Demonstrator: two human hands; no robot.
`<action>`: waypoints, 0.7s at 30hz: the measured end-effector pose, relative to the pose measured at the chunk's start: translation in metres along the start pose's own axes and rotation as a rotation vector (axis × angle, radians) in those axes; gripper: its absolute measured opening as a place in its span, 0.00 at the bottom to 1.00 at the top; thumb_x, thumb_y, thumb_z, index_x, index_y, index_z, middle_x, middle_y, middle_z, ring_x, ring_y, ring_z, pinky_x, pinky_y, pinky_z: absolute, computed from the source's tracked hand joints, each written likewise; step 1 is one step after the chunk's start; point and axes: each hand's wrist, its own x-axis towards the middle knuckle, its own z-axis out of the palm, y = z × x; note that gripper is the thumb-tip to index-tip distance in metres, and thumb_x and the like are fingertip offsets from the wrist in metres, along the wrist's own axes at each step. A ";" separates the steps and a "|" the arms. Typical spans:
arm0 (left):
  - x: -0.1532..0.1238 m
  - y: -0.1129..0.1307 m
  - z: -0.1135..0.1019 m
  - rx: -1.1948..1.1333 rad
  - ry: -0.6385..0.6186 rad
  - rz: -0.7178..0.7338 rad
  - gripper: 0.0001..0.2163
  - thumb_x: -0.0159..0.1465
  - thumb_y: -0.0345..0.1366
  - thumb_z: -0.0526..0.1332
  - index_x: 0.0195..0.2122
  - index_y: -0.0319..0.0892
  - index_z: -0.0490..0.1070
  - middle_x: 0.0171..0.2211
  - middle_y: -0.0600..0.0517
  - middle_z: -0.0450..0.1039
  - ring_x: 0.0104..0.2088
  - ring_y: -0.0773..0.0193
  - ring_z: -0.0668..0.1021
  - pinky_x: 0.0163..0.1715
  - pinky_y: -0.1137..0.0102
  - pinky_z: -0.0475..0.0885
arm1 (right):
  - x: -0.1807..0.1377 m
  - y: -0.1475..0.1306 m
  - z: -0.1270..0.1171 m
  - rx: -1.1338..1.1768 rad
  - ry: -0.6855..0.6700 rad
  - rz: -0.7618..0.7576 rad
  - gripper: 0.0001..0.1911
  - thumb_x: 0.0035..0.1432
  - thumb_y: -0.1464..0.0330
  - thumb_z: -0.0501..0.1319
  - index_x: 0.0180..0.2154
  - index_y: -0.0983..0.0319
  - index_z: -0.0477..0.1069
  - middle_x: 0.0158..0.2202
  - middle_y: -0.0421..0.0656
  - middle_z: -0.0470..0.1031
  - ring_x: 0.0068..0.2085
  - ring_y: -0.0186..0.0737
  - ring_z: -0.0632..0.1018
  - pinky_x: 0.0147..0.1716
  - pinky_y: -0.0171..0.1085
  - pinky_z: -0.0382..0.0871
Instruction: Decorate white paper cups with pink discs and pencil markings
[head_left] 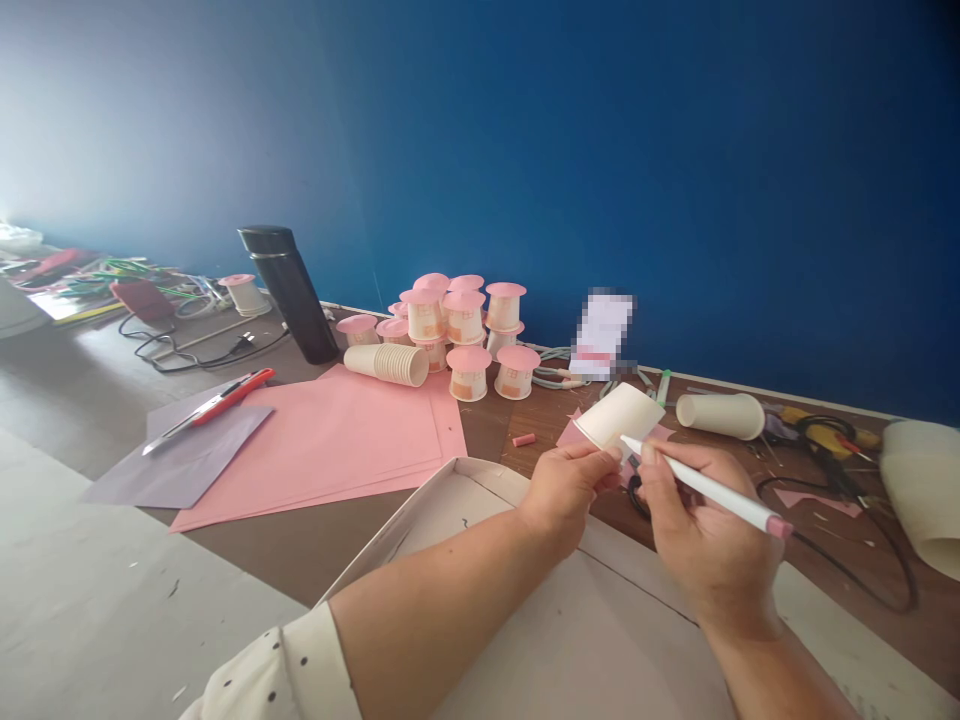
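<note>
Left grip (561, 495): closed on one paper cup (621, 412), matte white, smooth-walled, tapered, held at a tilt. Right grip (701, 530): clenched around a slim white marker (709, 485) with a pink rear end, held in pen fashion. Marker tip directed at the cup wall, just beside the left fingertips; exact contact not discernible.

Cup location: between both grips and slightly beyond, above pink paper (568, 432) on the dark wood-grain tabletop (232, 540). Directly below both grips: a pale, flat tray (615, 630) with raised rim and thin dark lines.

Beyond the left grip: a cluster of cup houses (469, 378), partly stacked; inverted paper cups under shallow conical pink roofs. Left of the cluster: a row of nested cups (386, 364), laid sideways, rims forming close ridges. Between cluster and left grip: a short pink cylinder (524, 440), material uncertain.

Well left of the left grip: overlapping straight-edged pink sheets (322, 440); a red-handled utility knife (214, 405) on a grey-violet sheet (202, 460); farther back, a smooth black cylindrical flask (294, 290).

Beyond the right grip: a single white cup (720, 415), on its side.
</note>
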 end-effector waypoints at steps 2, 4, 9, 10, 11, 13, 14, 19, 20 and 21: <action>0.000 0.001 0.001 -0.009 0.000 -0.001 0.14 0.45 0.39 0.74 0.30 0.35 0.79 0.30 0.49 0.71 0.32 0.68 0.70 0.42 0.67 0.65 | 0.000 0.000 0.000 -0.005 0.002 -0.004 0.10 0.61 0.62 0.62 0.38 0.62 0.74 0.31 0.44 0.78 0.28 0.36 0.78 0.28 0.34 0.72; -0.001 0.001 0.001 -0.012 0.000 -0.003 0.15 0.45 0.39 0.75 0.30 0.35 0.79 0.30 0.49 0.72 0.32 0.68 0.70 0.42 0.68 0.65 | 0.001 0.000 0.000 -0.011 0.004 -0.004 0.10 0.61 0.62 0.62 0.38 0.62 0.74 0.30 0.44 0.78 0.27 0.36 0.78 0.27 0.34 0.72; -0.001 0.002 0.001 -0.015 0.006 -0.009 0.14 0.44 0.40 0.75 0.28 0.36 0.78 0.28 0.51 0.70 0.31 0.68 0.69 0.41 0.69 0.65 | 0.001 0.000 0.000 -0.004 -0.001 -0.015 0.10 0.61 0.62 0.62 0.38 0.62 0.74 0.31 0.44 0.78 0.28 0.36 0.78 0.28 0.34 0.72; -0.001 0.002 0.001 -0.020 0.008 -0.010 0.14 0.44 0.39 0.75 0.28 0.36 0.78 0.28 0.51 0.70 0.31 0.68 0.70 0.41 0.69 0.66 | 0.001 0.000 0.000 -0.002 -0.002 -0.017 0.10 0.61 0.62 0.62 0.38 0.62 0.74 0.31 0.45 0.78 0.28 0.36 0.78 0.28 0.34 0.72; -0.001 0.001 0.001 -0.024 0.008 -0.012 0.15 0.44 0.39 0.75 0.28 0.36 0.78 0.28 0.51 0.70 0.31 0.68 0.70 0.41 0.69 0.66 | 0.001 0.000 0.000 -0.004 -0.001 -0.017 0.09 0.61 0.62 0.62 0.38 0.62 0.74 0.31 0.45 0.79 0.28 0.36 0.78 0.28 0.34 0.72; 0.000 0.001 0.000 -0.029 0.010 -0.014 0.15 0.43 0.40 0.75 0.27 0.36 0.77 0.27 0.51 0.69 0.30 0.69 0.70 0.41 0.68 0.66 | 0.001 0.000 0.000 -0.012 0.002 -0.016 0.09 0.61 0.62 0.62 0.38 0.62 0.74 0.31 0.44 0.79 0.28 0.36 0.78 0.28 0.34 0.73; 0.000 0.001 0.000 -0.031 0.011 -0.015 0.15 0.43 0.40 0.75 0.27 0.36 0.77 0.27 0.52 0.69 0.30 0.69 0.69 0.41 0.68 0.66 | 0.001 0.000 0.000 -0.015 0.003 -0.014 0.09 0.61 0.62 0.62 0.38 0.62 0.74 0.32 0.44 0.79 0.28 0.36 0.78 0.28 0.34 0.73; 0.000 0.001 0.000 -0.045 0.018 -0.019 0.15 0.42 0.40 0.76 0.25 0.36 0.76 0.25 0.52 0.68 0.30 0.69 0.70 0.41 0.68 0.66 | 0.000 0.001 0.000 -0.016 0.008 -0.017 0.09 0.61 0.62 0.62 0.38 0.62 0.74 0.32 0.45 0.79 0.29 0.36 0.79 0.29 0.34 0.73; 0.000 0.002 0.000 -0.047 0.019 -0.021 0.16 0.42 0.40 0.76 0.26 0.36 0.76 0.25 0.52 0.68 0.30 0.69 0.70 0.41 0.68 0.66 | 0.000 0.001 0.000 -0.016 0.007 -0.021 0.09 0.61 0.62 0.62 0.38 0.62 0.74 0.33 0.45 0.79 0.29 0.36 0.79 0.29 0.34 0.73; 0.000 0.002 0.000 -0.050 0.018 -0.022 0.16 0.42 0.40 0.76 0.26 0.36 0.76 0.25 0.52 0.68 0.30 0.69 0.70 0.41 0.68 0.66 | 0.000 0.001 0.000 -0.018 0.008 -0.023 0.09 0.61 0.62 0.62 0.38 0.62 0.74 0.33 0.45 0.79 0.29 0.36 0.79 0.29 0.34 0.73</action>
